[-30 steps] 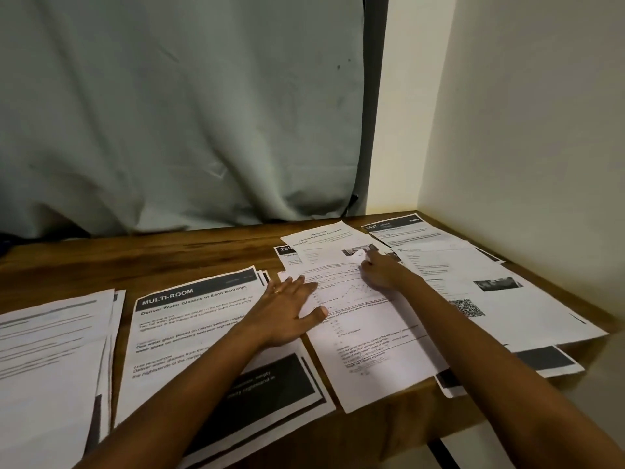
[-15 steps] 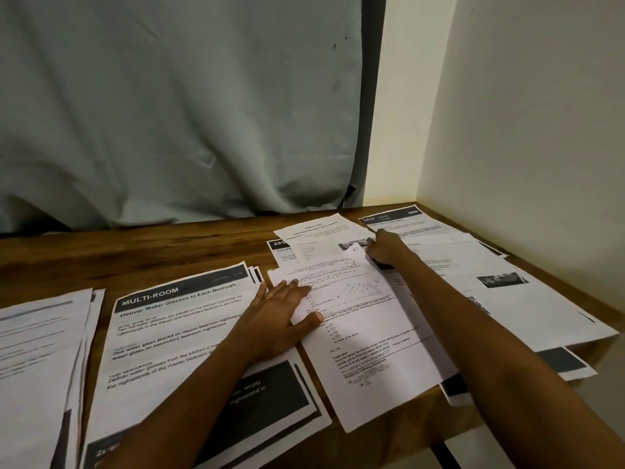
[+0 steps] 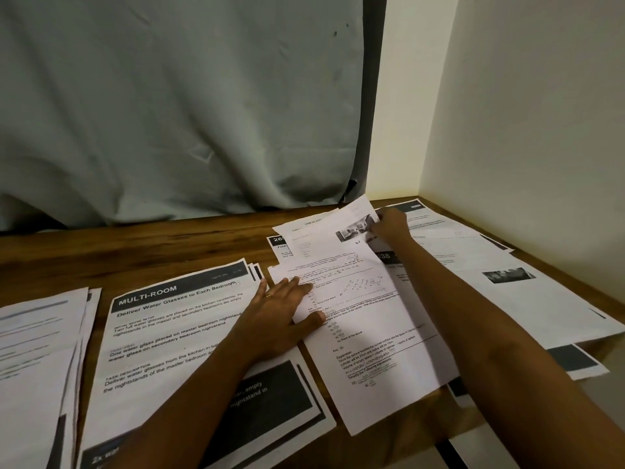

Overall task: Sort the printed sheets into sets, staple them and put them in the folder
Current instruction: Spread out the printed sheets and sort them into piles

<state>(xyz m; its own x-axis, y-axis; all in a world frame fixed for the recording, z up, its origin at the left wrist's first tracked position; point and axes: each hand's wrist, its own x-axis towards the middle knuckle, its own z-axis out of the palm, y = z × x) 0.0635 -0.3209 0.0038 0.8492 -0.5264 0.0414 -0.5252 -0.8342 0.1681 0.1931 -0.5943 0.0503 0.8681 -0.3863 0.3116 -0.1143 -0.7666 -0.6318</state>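
Two hands work the printed sheets (image 3: 514, 299) spread on the counter (image 3: 135, 255): the left hand (image 3: 280, 319) lies flat, pinning a maths worksheet (image 3: 368, 336), while the right hand (image 3: 389, 226) keeps a pinching grip on the corner of a photo-bearing sheet (image 3: 321, 231) beyond it. Lifting slowly should keep neighbours from sliding. The nearest stack (image 3: 176, 319) reads "MULTI-ROOM: Deliver Water Glasses to Each Bedroom".

A wooden worktop (image 3: 142, 255), brown with darker grain streaks, runs back into a corner. Behind it hangs a grey-green curtain (image 3: 169, 113), creased and folded, its hem resting at the worktop's rear edge. A dark band (image 3: 372, 113) runs down the curtain's right side. Cream walls (image 3: 527, 130) meet in the corner on the right, the narrow one beside the curtain more brightly lit.
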